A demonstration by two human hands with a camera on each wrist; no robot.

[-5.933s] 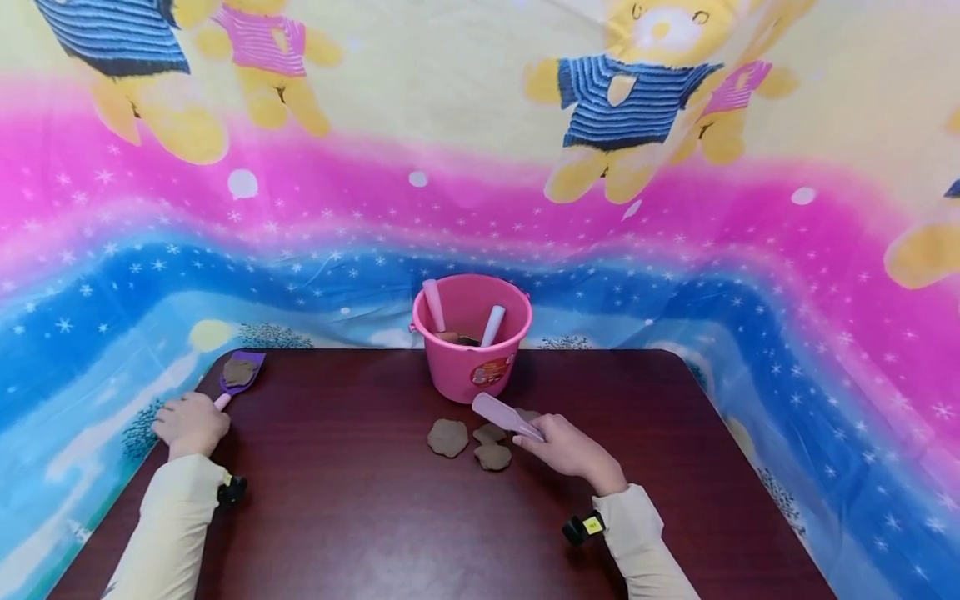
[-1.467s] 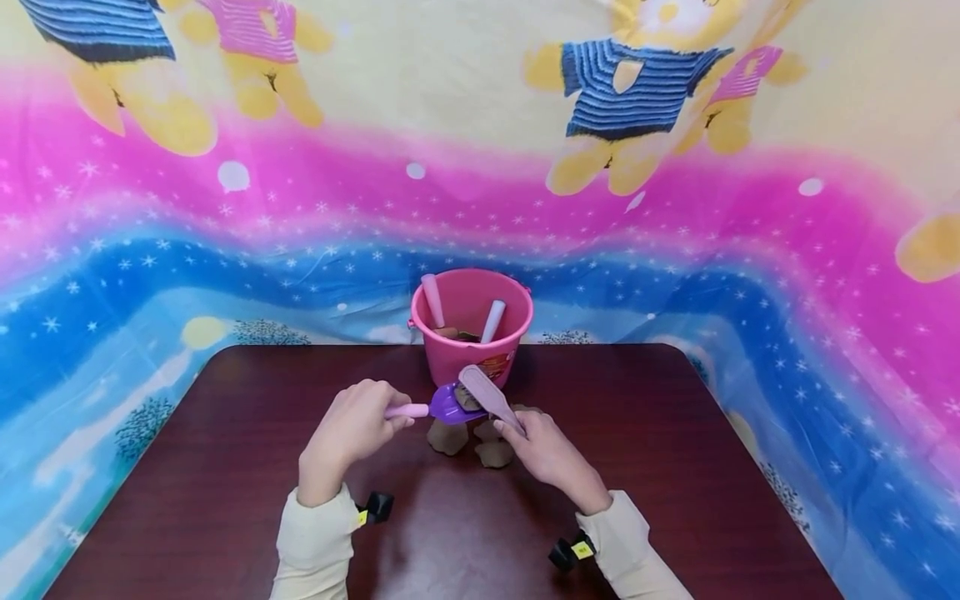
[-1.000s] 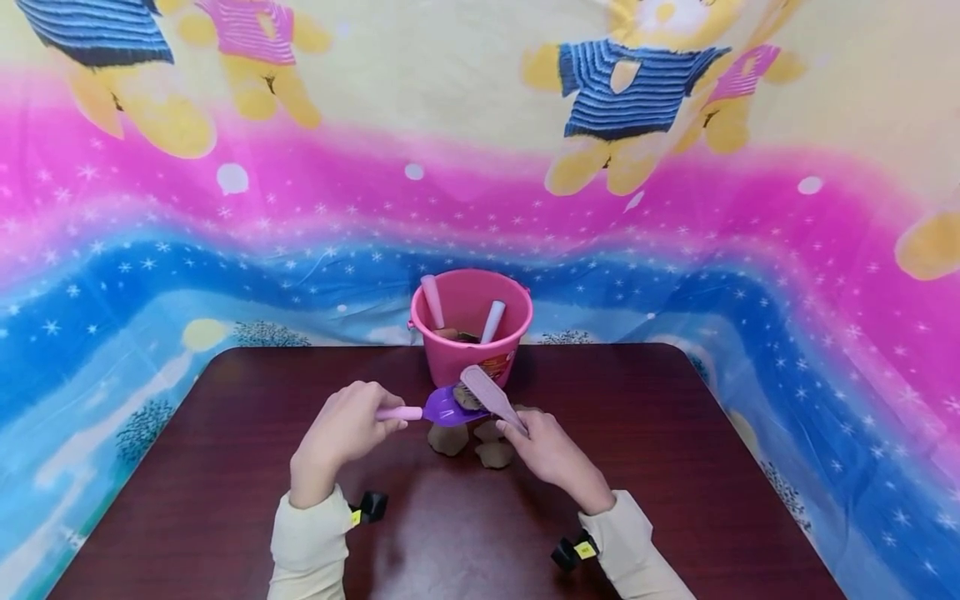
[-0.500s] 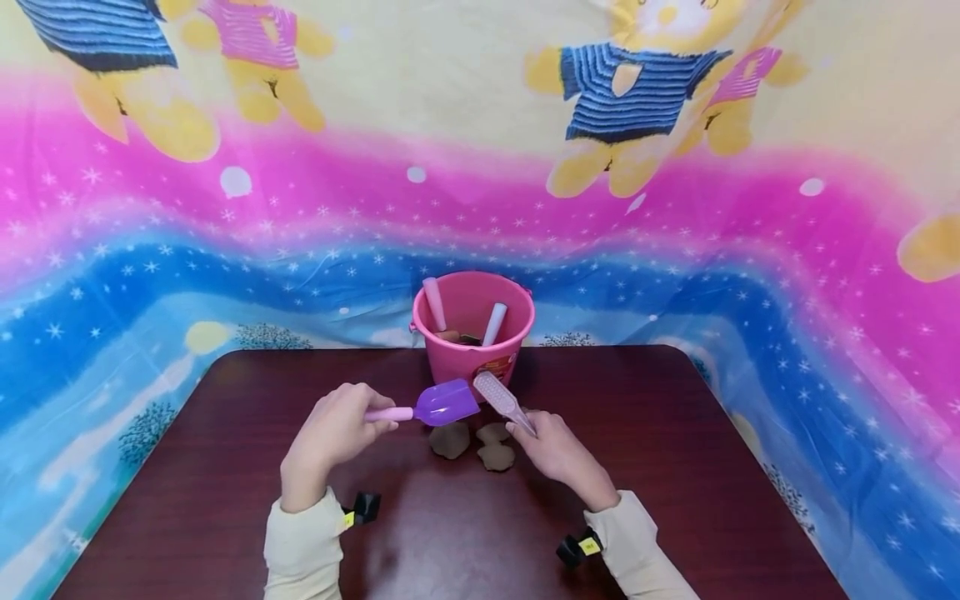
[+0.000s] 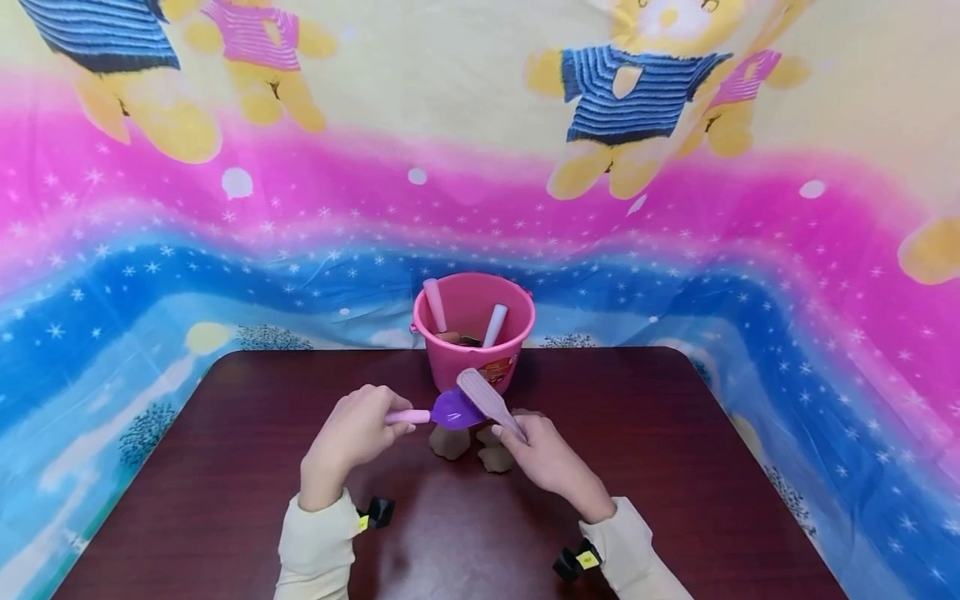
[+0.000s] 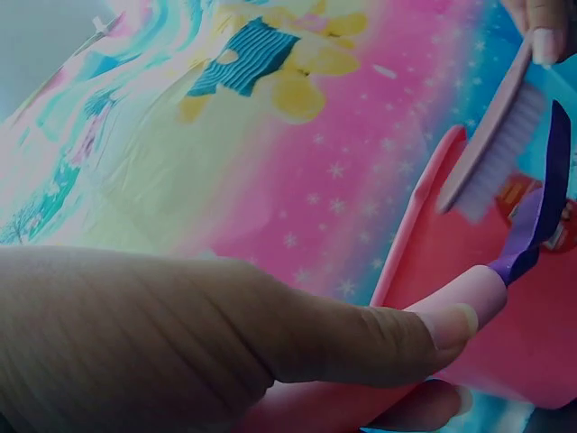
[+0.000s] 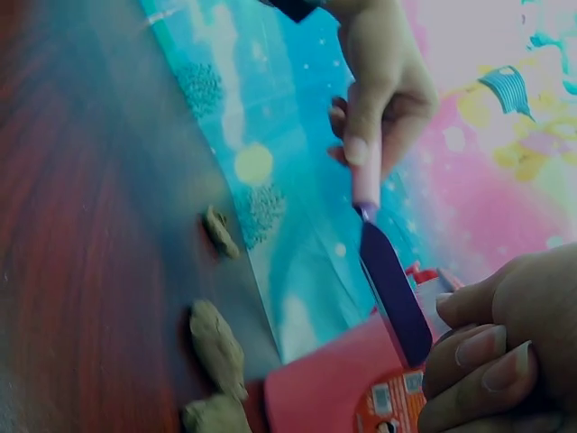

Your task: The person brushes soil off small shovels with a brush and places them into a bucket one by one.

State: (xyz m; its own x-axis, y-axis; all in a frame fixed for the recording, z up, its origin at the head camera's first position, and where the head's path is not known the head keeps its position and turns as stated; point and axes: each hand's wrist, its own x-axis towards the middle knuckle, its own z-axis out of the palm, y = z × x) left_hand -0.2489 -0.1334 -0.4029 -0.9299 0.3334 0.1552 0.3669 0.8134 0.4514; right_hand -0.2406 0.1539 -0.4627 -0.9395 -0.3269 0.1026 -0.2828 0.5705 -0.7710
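My left hand (image 5: 358, 429) grips the pink handle of a purple toy shovel (image 5: 453, 410), held above the table just in front of the pink bucket. The visible part of its blade carries nothing. A lilac-backed brush (image 5: 483, 394) is pinched by its handle in my right hand (image 5: 553, 457) and covers the blade's right end. In the left wrist view, white bristles (image 6: 507, 158) face the shovel blade (image 6: 552, 180); contact cannot be told. Flat brown clay-like lumps (image 5: 450, 442) lie beneath on the table, partly hidden by the tools.
The pink bucket (image 5: 442, 362) stands at the table's back edge, with a pink handle (image 5: 434, 304) and a pale handle (image 5: 494, 325) sticking up inside. Dark wooden table (image 5: 300, 383) spreads around. Behind hangs a printed cloth (image 5: 337, 208).
The shovel has come from the far left to the middle. Its brown lump left the blade between 1.0 and 0.5 seconds ago. The brush, briefly swung right, again lies over the blade.
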